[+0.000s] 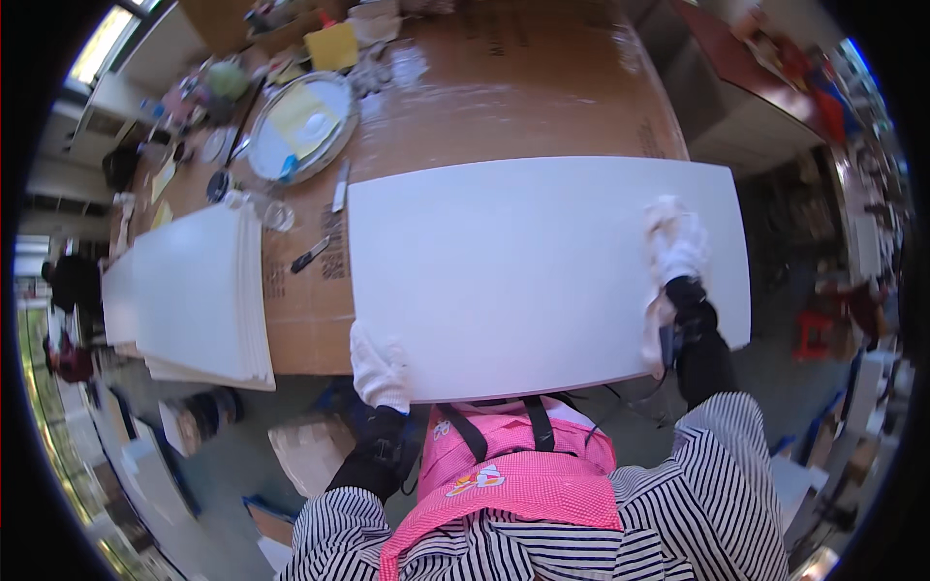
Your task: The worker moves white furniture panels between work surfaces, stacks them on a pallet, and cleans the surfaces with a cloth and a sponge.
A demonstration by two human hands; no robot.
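A large white rectangular panel (504, 271) lies flat on the cardboard-covered table in front of me. My left hand (380, 370), in a white glove, grips the panel's near left corner. Toward the right side of the panel, my right hand (681, 244), also gloved, is pressed on its surface with a pale cloth (657, 334) bunched under it. The cloth's loose end hangs down beside my wrist. How the right fingers close on the cloth is partly hidden.
Left of the panel are a stack of white boards (194, 290), a black utility knife (310, 255), a pale-bladed scraper (341, 186) and a clear cup (279, 216). Behind stands a round white lid (344, 97) with yellow paper on it. A red stool (814, 334) stands on the floor at right.
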